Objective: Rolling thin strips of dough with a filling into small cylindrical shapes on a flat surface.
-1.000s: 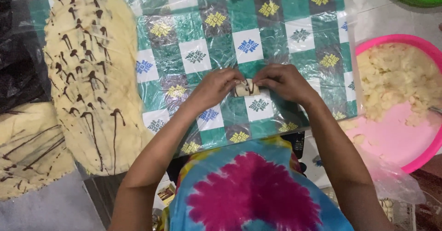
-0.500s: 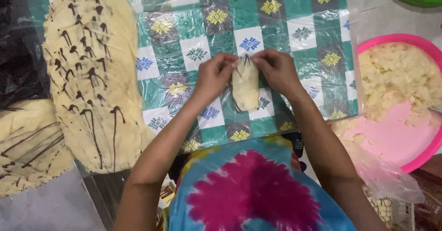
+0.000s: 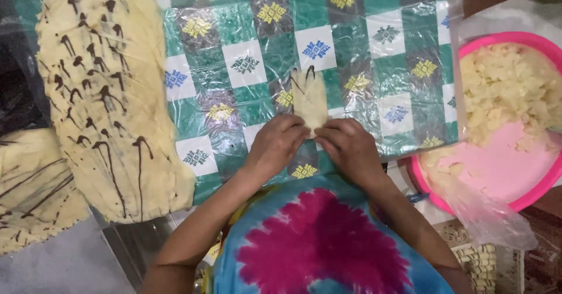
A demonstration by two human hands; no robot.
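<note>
Small dough strip (image 3: 309,98) flat on the plastic-covered checked tablecloth (image 3: 246,30), centre of the table, just ahead of both hands. Long axis running straight away from the body; far end carrying two dark chocolate streaks, near end tucked under the fingertips. Left hand (image 3: 275,144) and right hand (image 3: 350,147) side by side, nearly touching, fingers curled down and pressing on the near edge of the strip; narrow pinch, not a full grasp. Large dough sheet (image 3: 105,95) with chocolate drizzle lying to the left, long axis also running away from the body, well apart from the strip. Second drizzled sheet (image 3: 29,194) at lower left. Pink bowl (image 3: 509,39) with pale chopped pieces to the right, clear plastic bag (image 3: 486,215) draped at its near rim.
</note>
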